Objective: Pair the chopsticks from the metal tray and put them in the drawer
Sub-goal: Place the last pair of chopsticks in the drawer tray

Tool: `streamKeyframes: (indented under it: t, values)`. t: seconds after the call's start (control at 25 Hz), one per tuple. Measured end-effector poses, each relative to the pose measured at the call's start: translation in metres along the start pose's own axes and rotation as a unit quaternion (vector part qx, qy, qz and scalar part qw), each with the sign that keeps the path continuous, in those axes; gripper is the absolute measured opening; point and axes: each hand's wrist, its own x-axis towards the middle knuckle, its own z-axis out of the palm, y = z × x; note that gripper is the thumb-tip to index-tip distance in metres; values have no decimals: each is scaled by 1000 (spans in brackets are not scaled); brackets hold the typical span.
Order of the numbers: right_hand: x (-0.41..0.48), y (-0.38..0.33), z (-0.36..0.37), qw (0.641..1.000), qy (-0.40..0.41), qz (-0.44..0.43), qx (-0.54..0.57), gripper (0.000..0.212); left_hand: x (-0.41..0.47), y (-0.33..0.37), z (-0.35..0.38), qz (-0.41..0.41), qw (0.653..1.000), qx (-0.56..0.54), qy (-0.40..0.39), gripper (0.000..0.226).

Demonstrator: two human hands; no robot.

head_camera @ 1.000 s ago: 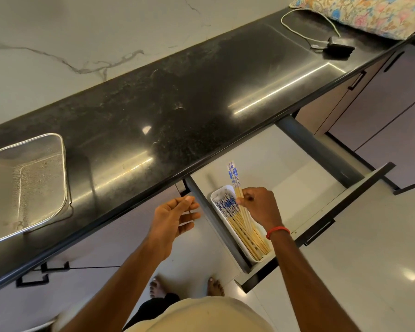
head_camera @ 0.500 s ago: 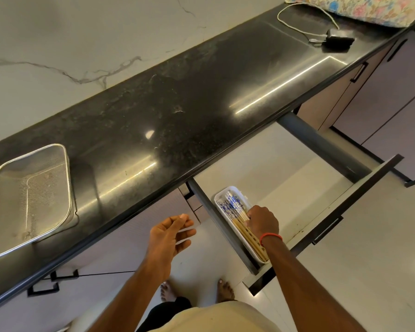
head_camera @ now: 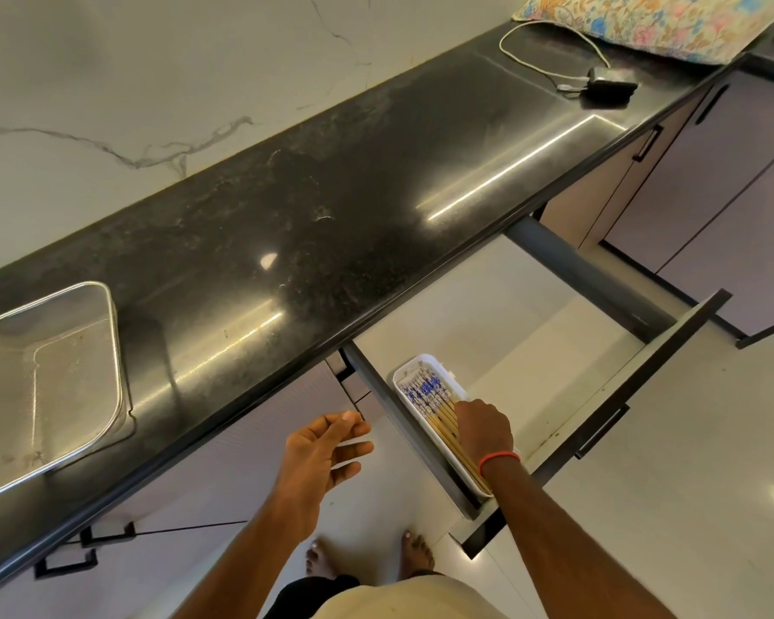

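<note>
— Fingers of my right hand [head_camera: 483, 428]?
— Down on the chopsticks [head_camera: 426, 392] in the white tray [head_camera: 421, 357], inside the open drawer [head_camera: 488, 314]; grip hidden, I cannot tell. On my left hand [head_camera: 327, 457], fingers spread, empty.

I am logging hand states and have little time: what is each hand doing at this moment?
Left hand: open, holds nothing.
Right hand: down on the chopsticks in the drawer; grip cannot be told, fingers hidden.
</note>
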Motion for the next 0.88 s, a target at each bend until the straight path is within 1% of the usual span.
streamKeyframes:
  t: [0.16,0.36,0.48,0.64,0.72,0.88]
  values:
    - [-11,-3,12,999,-13,-31,-27,20,0,0,-7,-2,1000,-3,-5,25]
    - [-20,-7,15,999,-20,-22,-36,23,-2,-7,-16,-4,1000,-15,-13,32]
    - [-28,-8,14,998,-36,-13,-48,24,0,-11,-20,-20,999,-26,-13,27]
    - [-36,-6,6,997,-58,-6,-59,23,1,-8,-20,-30,998,-42,-26,27]
    - [-40,-5,2,998,-51,3,-44,23,2,-6,-18,-31,998,-39,-33,26]
    - [-51,-5,-10,999,7,14,28,23,4,-1,-15,-30,998,-36,-44,26]
